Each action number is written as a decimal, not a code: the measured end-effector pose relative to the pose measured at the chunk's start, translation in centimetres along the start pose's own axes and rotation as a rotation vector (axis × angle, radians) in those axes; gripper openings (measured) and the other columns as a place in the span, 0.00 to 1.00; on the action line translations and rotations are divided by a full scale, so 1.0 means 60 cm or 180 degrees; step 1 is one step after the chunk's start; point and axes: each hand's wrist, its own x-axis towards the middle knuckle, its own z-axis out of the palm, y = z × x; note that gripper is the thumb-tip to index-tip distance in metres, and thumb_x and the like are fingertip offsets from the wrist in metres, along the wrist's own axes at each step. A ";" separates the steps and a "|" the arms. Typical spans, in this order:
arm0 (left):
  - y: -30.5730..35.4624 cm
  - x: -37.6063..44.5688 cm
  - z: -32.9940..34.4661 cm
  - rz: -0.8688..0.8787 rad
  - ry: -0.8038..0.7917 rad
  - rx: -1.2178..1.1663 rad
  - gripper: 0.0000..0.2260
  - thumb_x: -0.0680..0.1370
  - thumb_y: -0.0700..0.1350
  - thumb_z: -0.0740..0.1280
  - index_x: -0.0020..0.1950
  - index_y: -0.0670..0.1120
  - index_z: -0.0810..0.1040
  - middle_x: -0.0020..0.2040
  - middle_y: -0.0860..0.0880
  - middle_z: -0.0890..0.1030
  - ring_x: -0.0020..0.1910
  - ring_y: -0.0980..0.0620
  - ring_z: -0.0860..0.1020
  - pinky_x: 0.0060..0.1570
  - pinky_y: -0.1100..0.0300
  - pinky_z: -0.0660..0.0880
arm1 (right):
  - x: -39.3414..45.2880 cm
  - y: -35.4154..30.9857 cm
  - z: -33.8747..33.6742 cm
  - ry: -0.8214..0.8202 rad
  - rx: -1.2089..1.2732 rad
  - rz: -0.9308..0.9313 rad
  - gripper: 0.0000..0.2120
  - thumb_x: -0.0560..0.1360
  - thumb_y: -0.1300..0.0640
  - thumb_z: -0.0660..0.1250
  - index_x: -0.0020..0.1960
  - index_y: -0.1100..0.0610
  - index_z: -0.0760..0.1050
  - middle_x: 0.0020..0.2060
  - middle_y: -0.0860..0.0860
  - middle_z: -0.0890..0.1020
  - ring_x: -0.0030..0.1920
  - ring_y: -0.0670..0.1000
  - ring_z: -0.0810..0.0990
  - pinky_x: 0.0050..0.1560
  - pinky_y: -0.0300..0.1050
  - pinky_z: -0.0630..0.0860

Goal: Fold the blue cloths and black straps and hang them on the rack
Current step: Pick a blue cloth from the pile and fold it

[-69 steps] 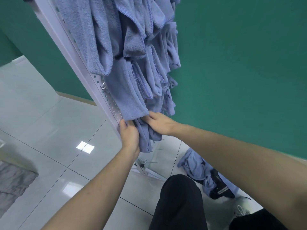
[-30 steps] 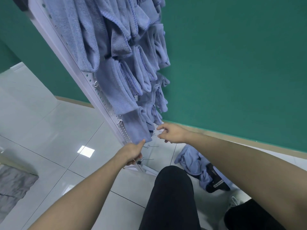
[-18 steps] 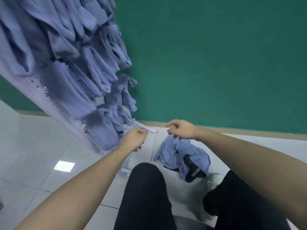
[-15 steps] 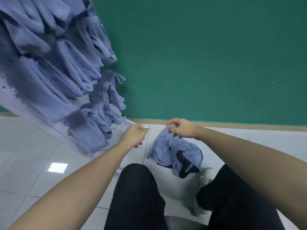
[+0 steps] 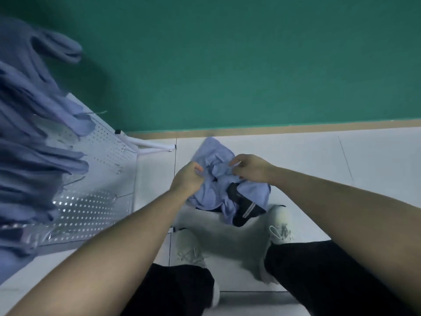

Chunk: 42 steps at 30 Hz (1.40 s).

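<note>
Head cam looks straight down here, and both hands are in the crumpled pile of soft blue cloths (image 5: 211,192) on the white tiled floor (image 5: 341,160), between the person's pale sneakers and the green wall (image 5: 227,53). Left hand (image 5: 188,177) has its grip pinched on a fold at the pile's left edge; right hand (image 5: 249,168) is curled over the far right of the pile and looks to be grasping cloth too, though the fingertips are tucked under so I can't swear to it. My guess is they're picking out one cloth by two points so it opens flat for folding. A black strap with a grey stripe (image 5: 243,207) is tangled into the near side of the pile, so it may drag along when the cloth lifts. Off to the left, the white perforated metal rack (image 5: 102,156) already carries rows of folded blue cloths (image 5: 34,124), blurred, with a few bare wire hooks lower down.
</note>
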 end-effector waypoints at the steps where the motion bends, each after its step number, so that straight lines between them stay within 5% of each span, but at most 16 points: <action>1: -0.015 0.022 0.013 -0.0045 -0.0033 0.0013 0.08 0.77 0.40 0.65 0.54 0.50 0.74 0.55 0.47 0.81 0.52 0.45 0.80 0.48 0.58 0.72 | 0.027 0.010 0.008 -0.0069 -0.0075 0.0018 0.10 0.79 0.56 0.65 0.60 0.53 0.78 0.53 0.55 0.82 0.47 0.57 0.81 0.56 0.52 0.79; 7: -0.106 0.152 0.078 -0.0222 -0.0180 0.0217 0.10 0.79 0.38 0.62 0.58 0.47 0.72 0.56 0.41 0.79 0.54 0.40 0.79 0.50 0.53 0.75 | 0.176 0.052 0.069 -0.0425 -0.0322 0.0147 0.10 0.79 0.54 0.65 0.60 0.46 0.72 0.42 0.48 0.77 0.41 0.55 0.76 0.43 0.48 0.74; 9: -0.133 0.187 0.100 -0.0339 -0.0093 0.0122 0.08 0.79 0.42 0.65 0.57 0.47 0.71 0.55 0.40 0.79 0.54 0.39 0.79 0.50 0.52 0.76 | 0.213 0.064 0.095 -0.0449 -0.0399 0.0115 0.13 0.80 0.56 0.65 0.64 0.52 0.75 0.45 0.50 0.77 0.43 0.54 0.74 0.39 0.41 0.71; 13: -0.176 0.233 0.156 -0.0708 -0.0049 0.0197 0.24 0.79 0.52 0.67 0.72 0.45 0.68 0.63 0.41 0.76 0.59 0.39 0.77 0.59 0.45 0.77 | 0.254 0.086 0.137 -0.0675 -0.0714 -0.0042 0.15 0.80 0.61 0.61 0.63 0.66 0.77 0.46 0.56 0.76 0.45 0.54 0.71 0.37 0.38 0.66; 18: -0.222 0.256 0.199 -0.1109 0.0037 0.0586 0.23 0.79 0.52 0.63 0.73 0.50 0.64 0.63 0.45 0.76 0.60 0.40 0.76 0.62 0.43 0.72 | 0.268 0.102 0.158 -0.0550 -0.0739 -0.0101 0.14 0.82 0.58 0.60 0.60 0.62 0.79 0.53 0.58 0.82 0.49 0.58 0.77 0.54 0.51 0.75; 24: -0.238 0.256 0.185 -0.0595 0.0207 0.0254 0.17 0.78 0.34 0.60 0.67 0.38 0.74 0.58 0.39 0.79 0.54 0.39 0.79 0.49 0.53 0.75 | 0.265 0.112 0.171 -0.0262 -0.0429 -0.0063 0.11 0.81 0.55 0.60 0.57 0.53 0.79 0.48 0.50 0.80 0.49 0.53 0.78 0.52 0.47 0.76; 28: -0.203 0.239 0.136 -0.0289 0.0097 -0.0515 0.10 0.81 0.37 0.58 0.54 0.42 0.80 0.46 0.43 0.82 0.46 0.43 0.80 0.42 0.60 0.76 | 0.248 0.084 0.151 -0.0448 -0.0306 0.0003 0.13 0.80 0.61 0.58 0.58 0.64 0.79 0.39 0.51 0.78 0.37 0.49 0.74 0.31 0.31 0.69; 32: -0.138 0.202 0.081 0.0113 0.0159 -0.0741 0.09 0.83 0.40 0.61 0.55 0.43 0.81 0.43 0.47 0.79 0.38 0.54 0.73 0.31 0.73 0.68 | 0.218 0.048 0.120 -0.0481 -0.0201 0.0067 0.14 0.80 0.59 0.59 0.60 0.62 0.78 0.43 0.51 0.78 0.39 0.53 0.74 0.33 0.41 0.70; 35: -0.092 0.169 0.036 0.0187 0.0408 -0.0850 0.09 0.83 0.44 0.61 0.56 0.46 0.80 0.44 0.49 0.80 0.40 0.52 0.75 0.36 0.64 0.70 | 0.183 0.008 0.093 -0.0269 -0.0260 -0.0057 0.15 0.80 0.60 0.58 0.63 0.63 0.75 0.48 0.63 0.79 0.35 0.52 0.69 0.29 0.36 0.65; 38: -0.053 0.131 -0.009 0.0312 0.0568 -0.1239 0.08 0.83 0.44 0.60 0.54 0.49 0.79 0.39 0.51 0.79 0.36 0.52 0.75 0.38 0.59 0.73 | 0.142 -0.023 0.066 0.0075 0.0102 -0.0160 0.20 0.80 0.60 0.61 0.70 0.52 0.67 0.42 0.54 0.80 0.36 0.52 0.75 0.35 0.38 0.72; 40: -0.031 0.098 -0.034 0.0376 0.0712 -0.1574 0.07 0.84 0.44 0.60 0.53 0.50 0.79 0.43 0.53 0.81 0.41 0.53 0.77 0.45 0.58 0.75 | 0.114 -0.042 0.048 0.0226 0.0532 -0.0253 0.25 0.79 0.61 0.62 0.73 0.48 0.61 0.45 0.56 0.81 0.41 0.55 0.78 0.41 0.47 0.75; 42: -0.012 0.061 -0.054 0.0367 0.0789 -0.1925 0.09 0.84 0.44 0.59 0.51 0.52 0.78 0.42 0.53 0.81 0.41 0.54 0.77 0.42 0.61 0.74 | 0.081 -0.059 0.031 0.0293 0.0862 -0.0357 0.30 0.79 0.61 0.63 0.76 0.46 0.55 0.49 0.54 0.83 0.43 0.54 0.79 0.41 0.45 0.76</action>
